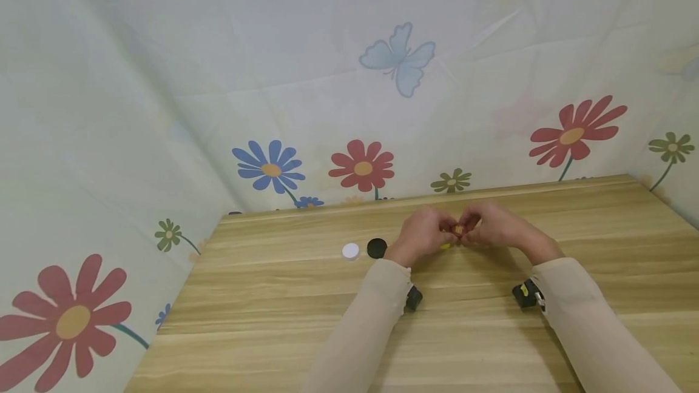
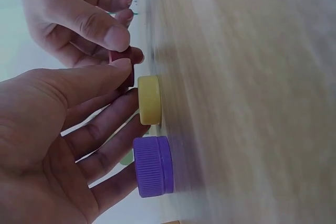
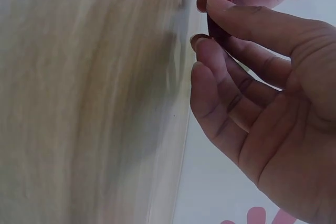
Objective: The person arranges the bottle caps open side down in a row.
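Between both hands, a small red bottle cap (image 1: pixel 459 230) is held just above the table. My left hand (image 1: pixel 423 232) pinches it from the left with thumb and fingers. Gripping the other side of the cap (image 3: pixel 216 27) is my right hand (image 1: pixel 494 226), thumb and fingertips on its rim. Fingers cover much of the cap in every view. Beside the left fingers, a yellow bottle cap (image 2: pixel 149 100) sits on the table. A ribbed purple bottle cap (image 2: pixel 153 166) stands next to it, hidden from the head view by the left hand.
A white cap (image 1: pixel 351 251) and a black cap (image 1: pixel 377 248) lie left of the left wrist on the wood-grain table (image 1: pixel 273 302). An orange edge (image 2: pixel 170 222) shows low in the left wrist view. Behind the table hangs a flowered curtain (image 1: pixel 306 102).
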`<state>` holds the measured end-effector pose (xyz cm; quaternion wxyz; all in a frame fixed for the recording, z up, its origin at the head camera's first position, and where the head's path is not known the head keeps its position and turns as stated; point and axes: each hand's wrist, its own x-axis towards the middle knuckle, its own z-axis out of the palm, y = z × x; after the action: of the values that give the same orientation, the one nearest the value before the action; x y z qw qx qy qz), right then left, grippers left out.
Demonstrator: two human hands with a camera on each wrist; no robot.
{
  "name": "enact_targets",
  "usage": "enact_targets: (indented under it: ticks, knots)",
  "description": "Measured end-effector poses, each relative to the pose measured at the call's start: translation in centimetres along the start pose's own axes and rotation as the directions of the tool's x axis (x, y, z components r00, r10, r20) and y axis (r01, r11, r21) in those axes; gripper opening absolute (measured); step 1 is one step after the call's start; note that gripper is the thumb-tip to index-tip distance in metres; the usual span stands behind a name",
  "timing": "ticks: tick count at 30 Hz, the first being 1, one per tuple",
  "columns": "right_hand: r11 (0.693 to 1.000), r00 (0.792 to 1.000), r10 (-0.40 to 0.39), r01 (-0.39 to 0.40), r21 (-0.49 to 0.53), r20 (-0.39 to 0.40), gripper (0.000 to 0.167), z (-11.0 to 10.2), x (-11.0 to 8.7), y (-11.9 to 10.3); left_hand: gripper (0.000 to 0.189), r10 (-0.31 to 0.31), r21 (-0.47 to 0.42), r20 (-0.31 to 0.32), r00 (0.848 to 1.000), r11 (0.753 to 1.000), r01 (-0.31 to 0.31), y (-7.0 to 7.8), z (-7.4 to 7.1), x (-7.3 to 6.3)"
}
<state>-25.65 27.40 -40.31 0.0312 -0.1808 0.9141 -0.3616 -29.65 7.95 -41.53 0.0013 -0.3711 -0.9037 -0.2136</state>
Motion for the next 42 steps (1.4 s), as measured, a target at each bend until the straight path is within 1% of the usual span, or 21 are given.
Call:
enact_targets:
  ticks: [3,7,12,16,24,36,42]
  knots:
    - [1.0,1.0,-0.008,0.008,-0.003,0.019,0.017,-0.06,0.0,0.12,0.015,-0.006,0.026,0.014,1.0,1.0,0.006,0.14,0.01,-0.02]
    - [1.0,0.999,0.004,-0.004,0.004,0.039,0.019,-0.13,-0.02,0.18,0.017,-0.026,0.045,0.032,0.999,0.999,0.025,0.35,0.01,-0.02]
    - [0.999,0.998,0.022,-0.024,0.028,0.057,0.02,-0.2,-0.01,0.15,0.018,-0.045,0.046,0.041,0.998,0.998,0.043,0.5,0.0,-0.03]
    - [0.999,0.997,0.039,-0.041,0.03,0.069,0.021,-0.25,-0.04,0.06,0.016,-0.055,0.044,0.037,0.998,0.998,0.053,0.44,0.06,-0.01]
    - [1.0,0.998,0.016,-0.017,0.01,0.054,0.022,-0.17,-0.02,0.26,0.015,-0.071,0.058,0.024,0.997,0.996,0.069,0.28,0.21,0.09]
    - [0.998,0.996,0.068,-0.068,0.006,0.064,0.024,-0.03,-0.11,0.46,0.013,-0.098,0.075,0.025,0.995,0.993,0.096,0.59,0.33,-0.02]
    - [0.996,0.994,0.08,-0.082,0.026,0.069,0.024,-0.06,-0.29,0.45,0.016,-0.092,0.088,0.016,0.996,0.992,0.091,0.77,0.45,-0.07]
